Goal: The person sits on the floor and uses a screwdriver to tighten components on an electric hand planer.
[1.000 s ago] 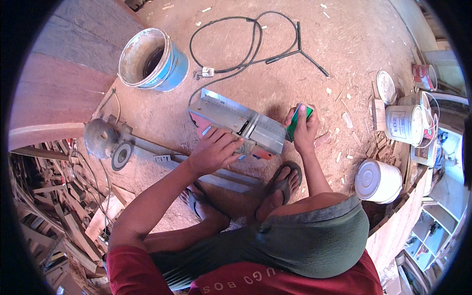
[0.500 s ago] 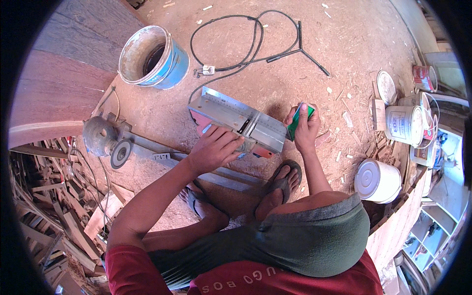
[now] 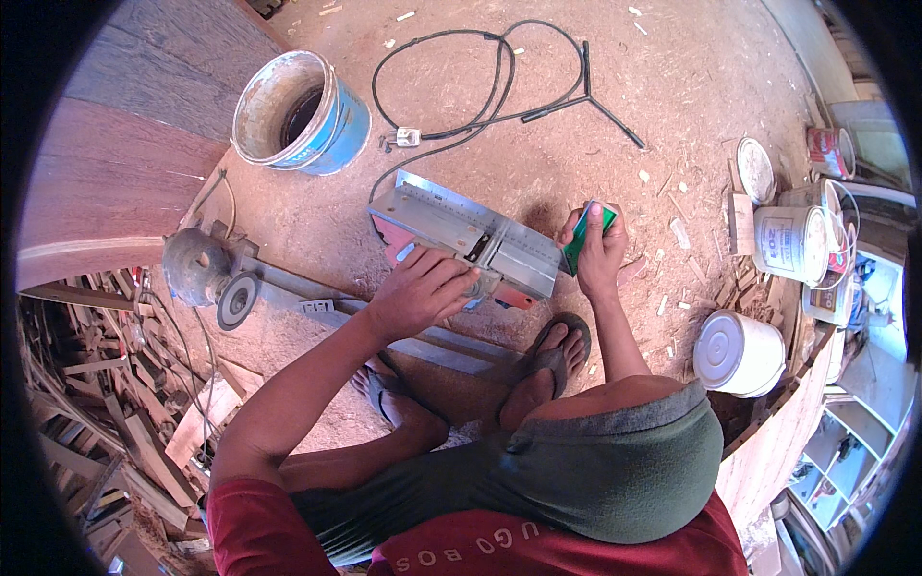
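An upturned electric planer [image 3: 440, 219] lies across the floor before my feet, its metal sole and side fence facing up. My left hand [image 3: 423, 288] grips its near side around the middle, fingers bent beside the slot in the sole. Part of the planer's body is hidden under that hand. At the planer's right end, my right hand [image 3: 601, 248] pinches a flat green block [image 3: 584, 236] with a dark edge, thumb on its face. The block stands tilted close to the sole's end; whether they touch, I cannot tell.
A grinder [image 3: 206, 274] stands at left by piled wood scraps [image 3: 115, 384]. Behind the planer are a blue bucket [image 3: 341, 125] and a looped black cord [image 3: 499, 77]. White tubs [image 3: 740, 353] line the right side. Wood shavings litter the floor.
Hardly anything differs. The green block in my right hand has tilted slightly; my left hand stays on the planer.
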Demonstrator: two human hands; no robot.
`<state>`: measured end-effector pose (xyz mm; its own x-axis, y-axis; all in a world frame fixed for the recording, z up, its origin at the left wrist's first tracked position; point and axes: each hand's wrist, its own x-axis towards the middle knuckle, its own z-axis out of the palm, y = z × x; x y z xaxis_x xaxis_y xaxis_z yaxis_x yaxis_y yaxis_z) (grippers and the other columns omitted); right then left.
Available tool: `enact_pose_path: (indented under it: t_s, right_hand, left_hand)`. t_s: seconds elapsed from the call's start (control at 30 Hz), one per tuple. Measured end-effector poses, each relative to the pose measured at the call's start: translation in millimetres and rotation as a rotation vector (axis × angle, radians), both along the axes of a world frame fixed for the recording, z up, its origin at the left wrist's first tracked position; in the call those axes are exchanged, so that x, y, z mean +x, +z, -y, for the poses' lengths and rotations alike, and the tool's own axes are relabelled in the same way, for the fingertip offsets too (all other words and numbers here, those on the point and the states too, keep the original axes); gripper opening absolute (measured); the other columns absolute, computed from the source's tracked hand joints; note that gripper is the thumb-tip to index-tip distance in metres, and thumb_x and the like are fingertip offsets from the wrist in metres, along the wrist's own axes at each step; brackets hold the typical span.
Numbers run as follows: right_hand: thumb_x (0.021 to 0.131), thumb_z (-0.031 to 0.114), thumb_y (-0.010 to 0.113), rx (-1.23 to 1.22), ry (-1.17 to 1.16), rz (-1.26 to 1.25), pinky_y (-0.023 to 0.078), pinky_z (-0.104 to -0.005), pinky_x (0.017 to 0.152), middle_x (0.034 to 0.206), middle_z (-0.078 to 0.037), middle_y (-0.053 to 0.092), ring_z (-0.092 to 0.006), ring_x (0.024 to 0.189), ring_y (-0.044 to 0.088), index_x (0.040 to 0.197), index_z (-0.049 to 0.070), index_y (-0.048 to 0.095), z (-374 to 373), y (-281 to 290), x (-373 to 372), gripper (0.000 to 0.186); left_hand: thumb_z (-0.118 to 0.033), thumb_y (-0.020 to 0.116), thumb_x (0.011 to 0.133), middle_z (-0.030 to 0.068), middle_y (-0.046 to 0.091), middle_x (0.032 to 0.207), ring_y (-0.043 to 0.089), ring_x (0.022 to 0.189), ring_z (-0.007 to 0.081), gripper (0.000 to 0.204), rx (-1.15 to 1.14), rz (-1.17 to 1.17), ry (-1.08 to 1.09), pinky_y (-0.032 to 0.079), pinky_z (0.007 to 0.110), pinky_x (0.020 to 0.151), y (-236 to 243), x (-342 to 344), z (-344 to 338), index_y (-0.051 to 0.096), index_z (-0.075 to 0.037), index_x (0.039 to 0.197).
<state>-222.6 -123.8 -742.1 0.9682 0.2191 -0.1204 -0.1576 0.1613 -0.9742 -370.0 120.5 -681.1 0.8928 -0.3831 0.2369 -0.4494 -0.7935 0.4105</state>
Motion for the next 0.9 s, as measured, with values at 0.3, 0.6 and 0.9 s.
enact_pose_path:
  t_s: [0.3, 0.6, 0.9]
  right_hand:
    - [0.107, 0.030, 0.047, 0.036, -0.037, -0.059, 0.052, -0.0319, 0.053, 0.075, -0.009, 0.059, -0.0157, 0.058, 0.057, 0.104, 0.004, 0.050, -3.0, 10.1, 1.8, 0.026]
    - [0.107, 0.026, 0.047, 0.053, -0.010, -0.041, 0.051, -0.0285, 0.052, 0.073, -0.009, 0.060, -0.0135, 0.057, 0.058, 0.100, 0.004, 0.048, -13.9, 55.5, -7.8, 0.023]
    - [0.107, 0.026, 0.046, 0.036, 0.005, -0.023, 0.051, -0.0289, 0.052, 0.073, -0.009, 0.060, -0.0144, 0.057, 0.058, 0.100, 0.004, 0.048, -15.8, 56.8, -14.4, 0.024]
  left_hand:
    - [-0.025, 0.077, 0.078, 0.0054, 0.062, 0.105, 0.057, 0.100, 0.0252, 0.044, -0.020, -0.009, 0.015, 0.044, 0.040, 0.088, -0.4, -0.2, -0.1, 0.066, -0.005, 0.115]
    - [-0.027, 0.077, 0.078, 0.0052, 0.062, 0.102, 0.057, 0.098, 0.0254, 0.042, -0.035, 0.019, 0.030, 0.044, 0.040, 0.087, -2.8, -0.1, -0.6, 0.067, -0.006, 0.113]
    - [-0.027, 0.077, 0.078, 0.0048, 0.062, 0.103, 0.057, 0.100, 0.0252, 0.042, -0.033, 0.008, 0.036, 0.044, 0.040, 0.088, -2.6, -0.6, -0.1, 0.067, -0.006, 0.113]
